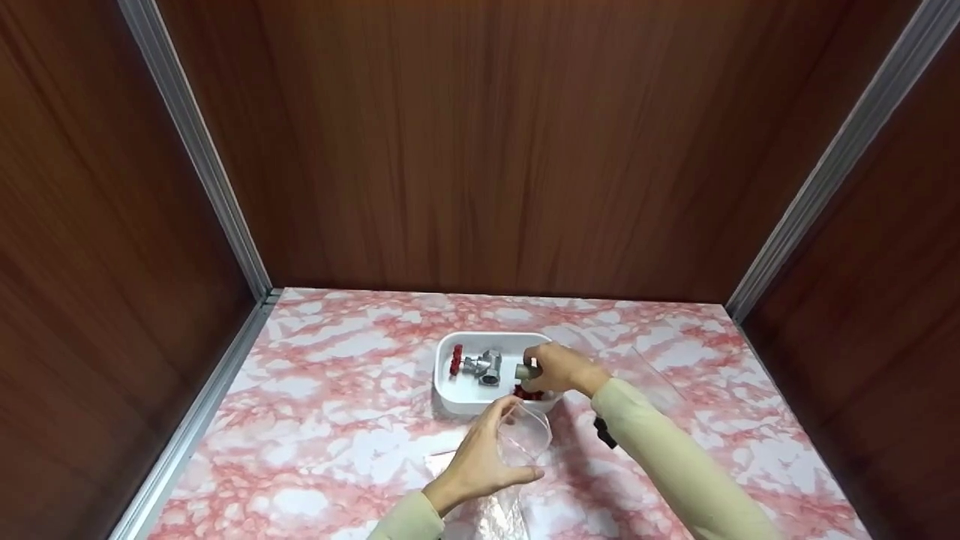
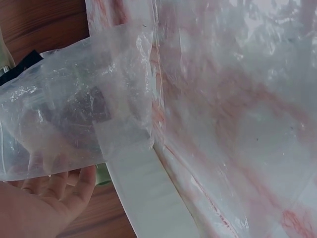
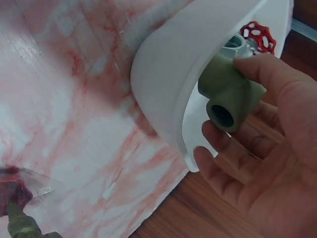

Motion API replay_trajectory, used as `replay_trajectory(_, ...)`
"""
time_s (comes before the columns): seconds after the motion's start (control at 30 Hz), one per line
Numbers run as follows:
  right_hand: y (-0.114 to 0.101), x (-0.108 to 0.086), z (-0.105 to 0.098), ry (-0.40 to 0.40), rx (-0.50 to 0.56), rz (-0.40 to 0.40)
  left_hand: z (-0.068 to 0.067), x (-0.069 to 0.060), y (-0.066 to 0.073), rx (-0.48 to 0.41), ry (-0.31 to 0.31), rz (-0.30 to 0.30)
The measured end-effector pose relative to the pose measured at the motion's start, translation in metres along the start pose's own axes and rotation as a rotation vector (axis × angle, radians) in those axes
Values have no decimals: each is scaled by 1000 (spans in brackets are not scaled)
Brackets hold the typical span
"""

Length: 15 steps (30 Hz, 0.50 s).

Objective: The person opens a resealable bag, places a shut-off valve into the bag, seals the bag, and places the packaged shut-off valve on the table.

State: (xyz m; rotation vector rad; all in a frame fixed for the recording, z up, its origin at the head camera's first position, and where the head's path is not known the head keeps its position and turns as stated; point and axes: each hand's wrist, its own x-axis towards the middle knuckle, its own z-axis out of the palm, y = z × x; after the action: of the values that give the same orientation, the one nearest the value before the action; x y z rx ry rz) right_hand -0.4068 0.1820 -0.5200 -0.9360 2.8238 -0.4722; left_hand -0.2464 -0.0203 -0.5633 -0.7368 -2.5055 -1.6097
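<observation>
My right hand [image 1: 566, 369] [image 3: 277, 134] grips a green tee-shaped pipe fitting [image 1: 527, 372] [image 3: 230, 94] between thumb and fingers, over the right part of a white container [image 1: 465, 407] [image 3: 163, 69]. Inside the container lies a metal valve [image 1: 489, 369] with a red handwheel [image 1: 456, 360] [image 3: 260, 37]; another red handwheel [image 1: 528, 393] shows below the fitting. In front of the container, my left hand [image 1: 484, 457] [image 2: 49, 198] holds a clear plastic bag [image 1: 525, 439] [image 2: 69, 104], its thumb and fingers spread around the rounded mouth.
More clear plastic [image 1: 502, 517] lies on the red-and-white marbled table [image 1: 292, 450] near the front. A thin transparent sheet [image 1: 652, 379] is at the right. Brown panels [image 1: 465, 150] enclose the table. At the right wrist view's lower left are a dark red piece [image 3: 15, 191] and an olive part [image 3: 24, 225].
</observation>
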Motion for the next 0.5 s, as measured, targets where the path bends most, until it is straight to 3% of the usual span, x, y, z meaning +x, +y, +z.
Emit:
replay_trajectory(0.17, 0, -1, 0, 30, -65, 46, 3, 4, -1, -22, 11, -35)
replay_trajectory(0.5, -6, -5, -13, 135, -84, 136, 3, 7, -6, -45, 38, -72)
